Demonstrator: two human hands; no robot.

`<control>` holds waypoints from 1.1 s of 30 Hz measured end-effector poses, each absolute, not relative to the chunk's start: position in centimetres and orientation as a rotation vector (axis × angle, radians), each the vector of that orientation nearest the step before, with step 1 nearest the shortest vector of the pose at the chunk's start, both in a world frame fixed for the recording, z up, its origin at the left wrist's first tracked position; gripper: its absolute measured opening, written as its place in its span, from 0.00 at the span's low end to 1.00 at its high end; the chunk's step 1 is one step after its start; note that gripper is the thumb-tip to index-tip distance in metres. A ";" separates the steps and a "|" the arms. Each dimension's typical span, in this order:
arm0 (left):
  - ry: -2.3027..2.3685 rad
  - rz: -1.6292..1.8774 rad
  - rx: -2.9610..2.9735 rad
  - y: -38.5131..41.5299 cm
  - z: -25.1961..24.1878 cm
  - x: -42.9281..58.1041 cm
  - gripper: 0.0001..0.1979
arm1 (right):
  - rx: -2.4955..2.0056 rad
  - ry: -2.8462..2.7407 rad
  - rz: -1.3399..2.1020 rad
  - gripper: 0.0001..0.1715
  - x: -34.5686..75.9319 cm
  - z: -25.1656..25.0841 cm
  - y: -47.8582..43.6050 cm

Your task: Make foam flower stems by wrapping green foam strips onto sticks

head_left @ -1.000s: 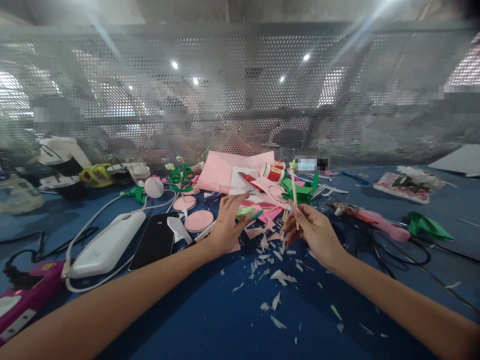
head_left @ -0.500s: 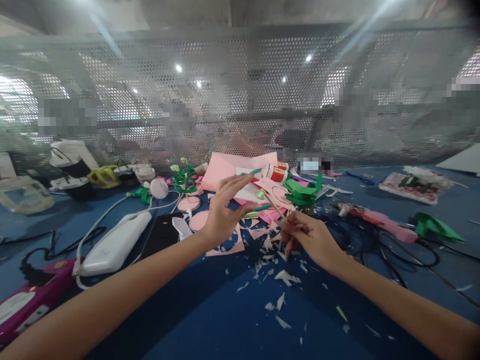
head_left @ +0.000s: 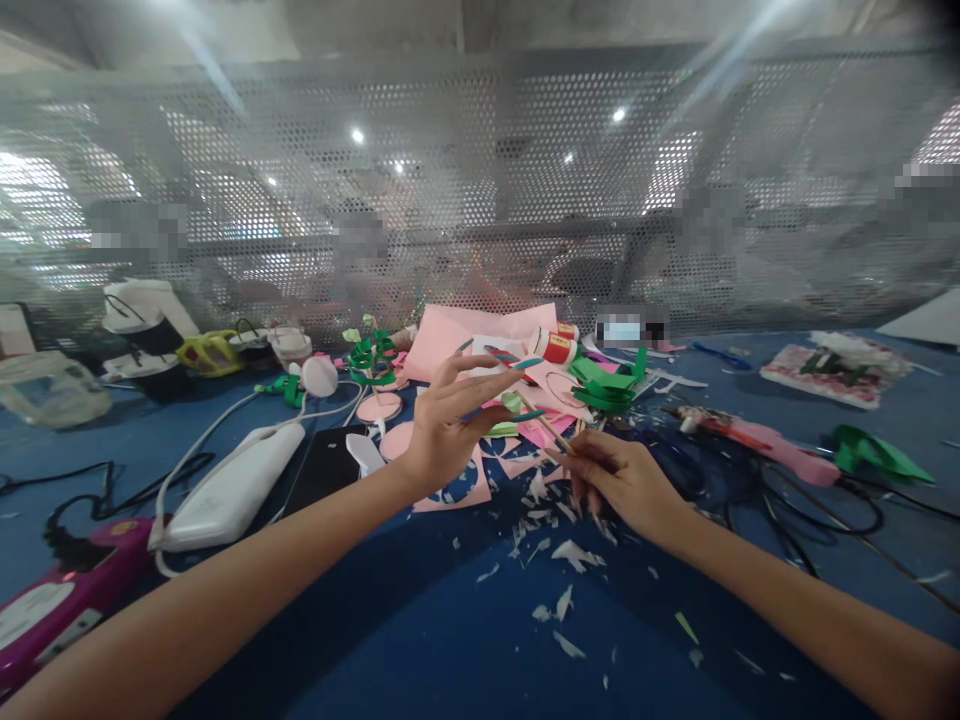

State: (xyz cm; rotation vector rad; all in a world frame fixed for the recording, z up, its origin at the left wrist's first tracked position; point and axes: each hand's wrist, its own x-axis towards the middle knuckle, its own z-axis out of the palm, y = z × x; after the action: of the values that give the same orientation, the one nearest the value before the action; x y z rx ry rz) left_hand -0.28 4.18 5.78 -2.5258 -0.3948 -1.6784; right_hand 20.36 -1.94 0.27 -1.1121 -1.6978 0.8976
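My right hand (head_left: 626, 480) pinches a thin wooden stick (head_left: 551, 430), which slants up and left. A small light green piece (head_left: 512, 402) shows at the stick's upper end. Close to that end is my left hand (head_left: 450, 415), its long teal nails pointing right. Thumb and fingers are apart around the green piece, and I see nothing gripped between them. Behind both hands lie pink paper sheets (head_left: 442, 335) and a red and white roll (head_left: 553, 346). Folded green paper (head_left: 607, 385) rests just beyond my right hand.
A pink glue gun (head_left: 780, 450) with dark cables lies at right. Paper scraps (head_left: 574, 553) litter the blue table (head_left: 420, 620). At left are a white power bank (head_left: 232, 490), a black phone (head_left: 322, 470), a magenta power strip (head_left: 82, 590) and green paper plants (head_left: 371, 355).
The fingers of my left hand have come down and reach further right, around the stick's tip. My right hand has shifted slightly right and down, still pinching the stick.
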 end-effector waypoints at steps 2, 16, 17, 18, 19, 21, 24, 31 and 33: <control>-0.389 -1.689 -2.512 4.2 5.8 -0.2 0.20 | -1.120 -1.697 0.885 0.16 20.3 0.3 -2.0; -0.371 -1.775 -2.442 4.3 5.5 -0.3 0.16 | -1.136 -1.690 0.927 0.17 20.2 0.3 -2.1; -0.374 -1.774 -2.440 4.3 5.4 -0.3 0.16 | -1.139 -1.688 0.924 0.18 20.2 0.4 -2.1; -0.381 -1.772 -2.438 4.3 5.4 -0.3 0.15 | -1.143 -1.687 0.919 0.18 20.2 0.4 -2.1; -0.392 -1.770 -2.436 4.4 5.4 -0.3 0.15 | -1.149 -1.688 0.913 0.18 20.2 0.4 -2.1; -0.411 -1.766 -2.433 4.4 5.3 -0.3 0.15 | -1.160 -1.693 0.896 0.19 20.2 0.4 -2.1; -0.417 -1.760 -2.436 4.5 5.3 -0.4 0.15 | -1.169 -1.698 0.875 0.19 20.3 0.2 -1.9; -0.411 -1.766 -2.440 4.6 5.4 -0.4 0.15 | -1.102 -1.718 0.817 0.16 20.4 -0.2 -1.7; -0.429 -1.753 -2.455 4.6 5.3 -0.4 0.14 | -1.112 -1.725 0.822 0.16 20.4 -0.2 -1.7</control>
State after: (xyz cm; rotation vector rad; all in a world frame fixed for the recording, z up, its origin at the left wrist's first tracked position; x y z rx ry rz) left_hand -0.40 4.61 5.34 -2.4547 -0.4288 -1.7526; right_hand 20.40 -1.69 -0.17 -1.1117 -1.7254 0.8215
